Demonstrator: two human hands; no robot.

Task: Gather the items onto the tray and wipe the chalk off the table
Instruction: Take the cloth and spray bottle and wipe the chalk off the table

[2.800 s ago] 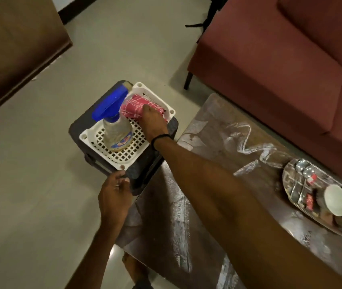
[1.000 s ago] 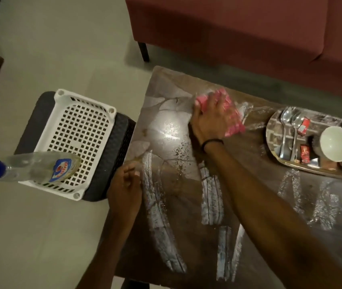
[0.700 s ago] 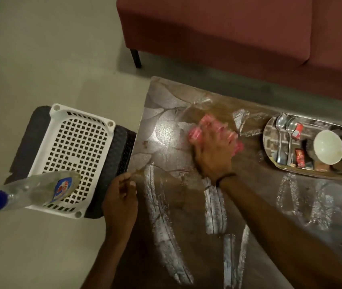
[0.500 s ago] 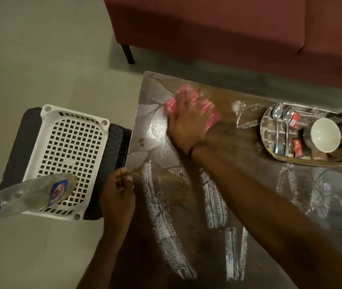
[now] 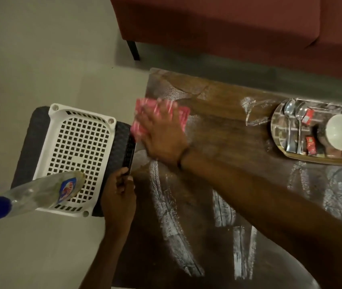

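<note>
My right hand point(image 5: 161, 134) presses flat, fingers spread, on a red checked cloth point(image 5: 181, 115) at the left end of the dark wooden table point(image 5: 218, 126). The cloth and fingers are blurred with motion. White chalk streaks point(image 5: 170, 215) cover the table's near half, and a smaller smear point(image 5: 253, 113) lies beside the steel tray point(image 5: 272, 126). On the tray are two spoons point(image 5: 291, 126), a white cup point(image 5: 341, 132) and small red packets point(image 5: 307, 116). My left hand point(image 5: 120, 197) grips the table's left edge with curled fingers.
A white perforated basket point(image 5: 76, 142) sits on a dark stool point(image 5: 30, 142) against the table's left end. A clear spray bottle point(image 5: 40, 192) with a blue head juts in from the lower left, over the basket. A red sofa point(image 5: 228, 24) stands behind the table.
My right hand took the cloth from the basket to the table and has swept it left to the table's end, and chalk at the far left is rubbed off. My left hand stayed at the edge.
</note>
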